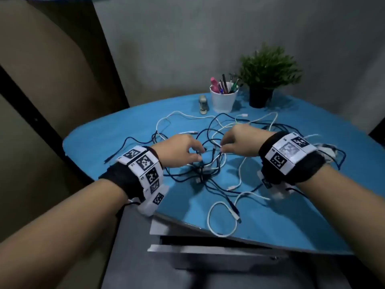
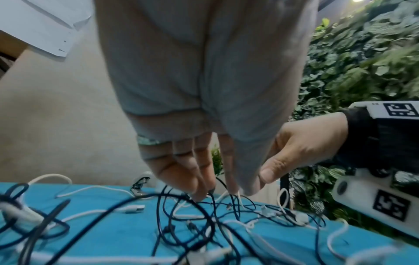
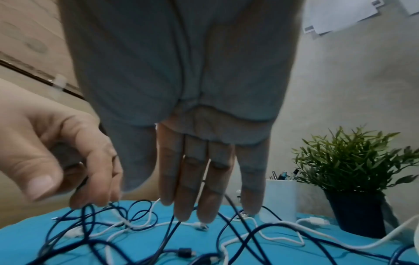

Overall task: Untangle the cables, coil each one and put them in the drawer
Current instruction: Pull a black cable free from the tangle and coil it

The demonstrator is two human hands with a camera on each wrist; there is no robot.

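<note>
Task looks barely started, judging by the layout. The tangle of dark blue & white cables [image 1: 210, 161] sits mid-frame in the head view, spread across the blue table [image 1: 116, 130], knot still dense at centre; nothing coiled, no cable separated out. One white cable [image 1: 221, 217] loops loose at lower centre near the table edge, w/ its plug end showing, but still runs back into the mess.

Left hand [image 1: 179, 150], left of centre, fingers curled down into the knot; right hand [image 1: 239, 140] just beside it, fingertips dipping at the same spot. Both narrow, pinch-like, but can't tell whether either actually has a strand — wrist views show fingertips at the cables, contact unclear.

Drawer [image 1: 208, 255] at bottom centre, under the table edge, appears pulled open a bit; no cable seen in it.

Left to do, I'd say: all the untangling, every coil, every drop-off.
</note>
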